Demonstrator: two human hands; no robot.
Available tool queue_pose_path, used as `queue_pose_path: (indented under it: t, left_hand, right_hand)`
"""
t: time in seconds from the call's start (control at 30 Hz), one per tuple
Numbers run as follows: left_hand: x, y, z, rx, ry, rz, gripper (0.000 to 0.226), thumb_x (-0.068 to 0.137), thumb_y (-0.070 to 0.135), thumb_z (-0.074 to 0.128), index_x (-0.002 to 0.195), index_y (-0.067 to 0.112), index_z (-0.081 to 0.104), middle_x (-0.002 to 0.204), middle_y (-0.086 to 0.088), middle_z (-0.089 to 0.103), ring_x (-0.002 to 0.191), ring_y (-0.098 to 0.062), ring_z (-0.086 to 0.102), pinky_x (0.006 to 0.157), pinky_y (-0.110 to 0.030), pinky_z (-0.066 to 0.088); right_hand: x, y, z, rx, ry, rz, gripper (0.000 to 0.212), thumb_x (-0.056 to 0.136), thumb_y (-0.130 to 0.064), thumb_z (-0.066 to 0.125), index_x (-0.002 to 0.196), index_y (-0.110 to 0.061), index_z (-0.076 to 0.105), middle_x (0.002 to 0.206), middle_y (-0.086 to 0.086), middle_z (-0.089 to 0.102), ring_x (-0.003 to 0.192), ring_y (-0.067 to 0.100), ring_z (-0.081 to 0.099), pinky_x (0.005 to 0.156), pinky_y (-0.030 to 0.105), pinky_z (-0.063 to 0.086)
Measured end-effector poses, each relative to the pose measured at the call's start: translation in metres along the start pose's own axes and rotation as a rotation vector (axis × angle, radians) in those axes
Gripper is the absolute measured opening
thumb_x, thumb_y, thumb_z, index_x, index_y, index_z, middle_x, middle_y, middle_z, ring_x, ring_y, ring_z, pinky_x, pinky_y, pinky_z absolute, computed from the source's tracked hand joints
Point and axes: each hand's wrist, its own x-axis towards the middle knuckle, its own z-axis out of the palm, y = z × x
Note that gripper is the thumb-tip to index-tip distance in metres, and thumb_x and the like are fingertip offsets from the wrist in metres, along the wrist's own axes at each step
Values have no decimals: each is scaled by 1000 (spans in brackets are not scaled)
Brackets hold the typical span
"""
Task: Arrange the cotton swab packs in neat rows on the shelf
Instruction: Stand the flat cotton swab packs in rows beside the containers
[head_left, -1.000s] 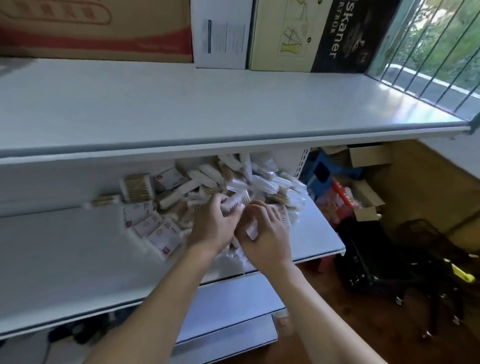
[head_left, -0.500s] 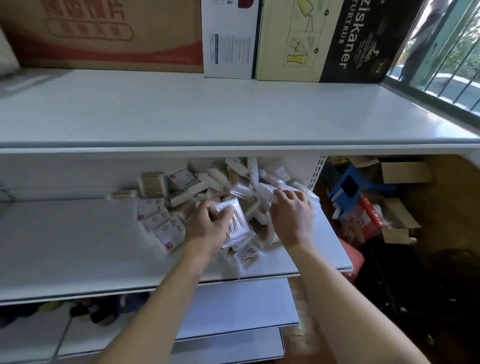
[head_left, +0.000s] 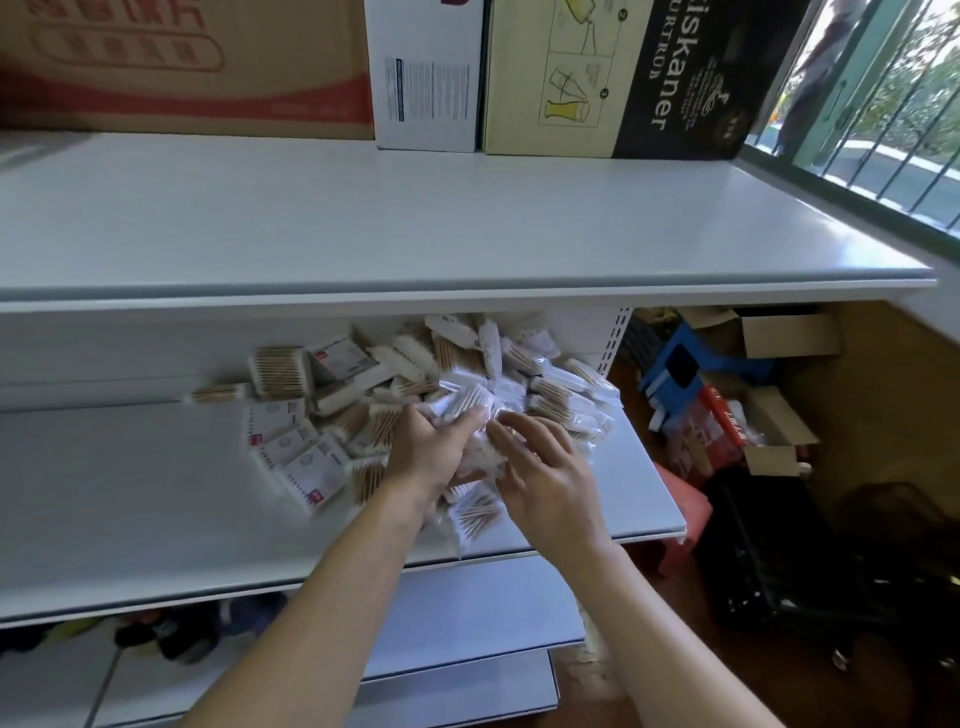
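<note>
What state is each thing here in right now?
Cotton swab packs: heaped loosely, not in rows.
Middle shelf: its left part bare.
Left hand: gripping packs.
Right hand: fingers spread over the heap.
Cardboard boxes: upright on the top shelf.

There is one view only, worn on the person's head. It looks forward and steeply down from close above the white middle shelf (head_left: 156, 499), with the top shelf (head_left: 415, 223) just below eye level and the barred window (head_left: 883, 104) at the right edge.
</note>
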Motion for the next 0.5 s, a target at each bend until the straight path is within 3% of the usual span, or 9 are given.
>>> queue_pose_path:
  t: [0.1, 0.2, 0.27, 0.37, 0.5]
  left_hand:
    - [12, -7, -12, 12, 100, 11, 67, 58, 50, 79, 100, 2, 58, 83, -19, 68, 71, -31, 68, 70, -59, 61]
    - [5, 0, -28, 29, 112, 19, 54, 66, 44, 79, 100, 8, 58, 86, -11, 67, 76, -26, 68, 67, -44, 60]
    - [3, -5, -36, 21, 128, 29, 41, 80, 35, 79, 106, 13, 56, 94, -5, 67, 82, -18, 66, 64, -30, 50]
    - [4, -12, -44, -18, 119, 4, 52, 77, 41, 81, 113, 17, 53, 104, -13, 71, 85, -25, 71, 74, -37, 58]
    - [2, -14, -50, -48, 169, 3, 52, 82, 36, 80, 120, 20, 48, 107, -7, 67, 88, -22, 67, 75, -33, 53]
  right_hand:
    - [17, 9, 2, 69, -3, 96, 43, 85, -6, 54, 126, -4, 66, 127, 10, 66, 115, 30, 61, 96, 36, 52]
    - [53, 21, 15, -90, -43, 353, 35, 92, -21, 53, 123, -11, 68, 118, 10, 68, 110, 32, 59, 88, 40, 53]
    - [79, 26, 29, -182, -184, 505, 36, 97, -36, 50, 123, -17, 67, 119, 10, 65, 111, 31, 55, 90, 39, 47]
    - [98, 30, 49, -270, -301, 619, 41, 98, -46, 47, 112, -15, 70, 114, 15, 63, 106, 34, 55, 88, 38, 45]
    - [97, 32, 56, -201, -206, 648, 32, 96, -40, 51, 103, -19, 74, 107, 11, 65, 97, 32, 56, 76, 36, 47]
